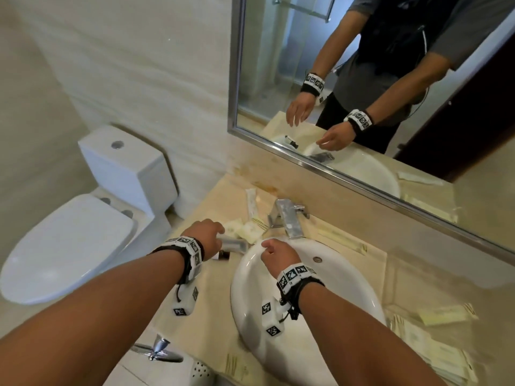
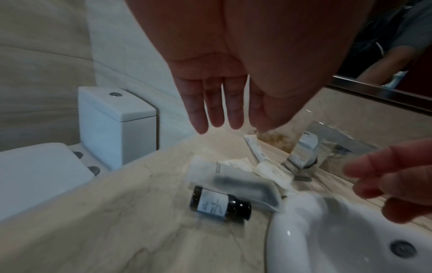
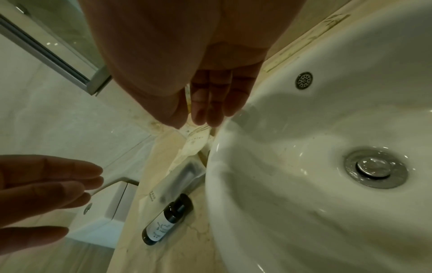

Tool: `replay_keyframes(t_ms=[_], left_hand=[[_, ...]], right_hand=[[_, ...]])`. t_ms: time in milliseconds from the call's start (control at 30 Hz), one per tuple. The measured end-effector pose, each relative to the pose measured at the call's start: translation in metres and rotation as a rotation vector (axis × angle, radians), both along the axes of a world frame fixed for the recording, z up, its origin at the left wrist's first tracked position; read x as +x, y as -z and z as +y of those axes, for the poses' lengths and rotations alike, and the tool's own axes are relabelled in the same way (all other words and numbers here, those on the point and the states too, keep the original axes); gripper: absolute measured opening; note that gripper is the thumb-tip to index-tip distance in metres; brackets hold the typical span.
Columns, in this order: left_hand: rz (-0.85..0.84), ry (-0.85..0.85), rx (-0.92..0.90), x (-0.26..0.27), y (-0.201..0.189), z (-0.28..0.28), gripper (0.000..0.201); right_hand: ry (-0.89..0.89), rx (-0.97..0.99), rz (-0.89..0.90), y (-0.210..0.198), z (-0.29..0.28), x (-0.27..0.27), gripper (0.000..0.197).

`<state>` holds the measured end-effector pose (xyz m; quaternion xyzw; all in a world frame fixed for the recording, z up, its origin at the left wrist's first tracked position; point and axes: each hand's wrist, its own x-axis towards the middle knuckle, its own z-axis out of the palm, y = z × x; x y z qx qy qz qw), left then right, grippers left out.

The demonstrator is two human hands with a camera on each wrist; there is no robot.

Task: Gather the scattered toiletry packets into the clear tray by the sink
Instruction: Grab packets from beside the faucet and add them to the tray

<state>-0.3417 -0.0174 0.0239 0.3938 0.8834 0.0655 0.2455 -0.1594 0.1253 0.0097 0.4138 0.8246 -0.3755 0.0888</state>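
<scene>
Several toiletry packets lie on the beige counter left of the faucet: cream sachets (image 1: 248, 231) (image 2: 272, 170) (image 3: 195, 143), a long white packet (image 1: 250, 200) (image 2: 254, 147) and a frosted packet with a dark item inside (image 1: 234, 244) (image 2: 236, 182) (image 3: 184, 175). A small dark bottle (image 1: 223, 255) (image 2: 218, 203) (image 3: 167, 221) lies beside it. My left hand (image 1: 207, 232) (image 2: 217, 103) hovers above them, fingers straight, holding nothing. My right hand (image 1: 276, 253) (image 3: 210, 103) hangs empty over the basin's left rim. The clear tray (image 1: 390, 285), right of the sink, holds pale packets (image 1: 446, 314).
The white basin (image 1: 320, 302) fills the counter's middle, with a chrome faucet (image 1: 287, 215) behind it. Long flat packets (image 1: 342, 242) lie behind the basin, another (image 1: 234, 366) at the front edge. A toilet (image 1: 69, 246) stands left of the counter. A mirror (image 1: 362, 79) hangs above.
</scene>
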Motion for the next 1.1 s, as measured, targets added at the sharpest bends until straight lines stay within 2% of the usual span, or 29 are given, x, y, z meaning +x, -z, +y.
replay_keyframes(t_ms=[167, 333, 500, 833, 967, 1100], left_hand=[[0.012, -0.033, 0.002, -0.026, 0.008, 0.005, 0.041], [-0.01, -0.057, -0.016, -0.038, 0.024, 0.019, 0.042], [-0.02, -0.022, -0.039, -0.045, 0.042, 0.039, 0.044], [0.002, 0.038, -0.175, -0.061, 0.074, 0.078, 0.05], [0.06, 0.044, -0.249, -0.063, 0.085, 0.085, 0.05], [0.118, 0.044, -0.3, -0.061, 0.093, 0.089, 0.052]], right_hand=[[-0.1, 0.057, -0.038, 0.006, 0.01, -0.029, 0.039], [-0.123, 0.095, -0.118, 0.019, 0.019, -0.05, 0.04], [-0.13, 0.084, -0.191, 0.034, 0.031, -0.065, 0.055], [-0.343, 0.142, -0.355, 0.057, 0.045, -0.098, 0.082], [-0.329, 0.184, -0.401, 0.069, 0.042, -0.106, 0.076], [-0.321, 0.272, -0.348, 0.078, 0.038, -0.1, 0.059]])
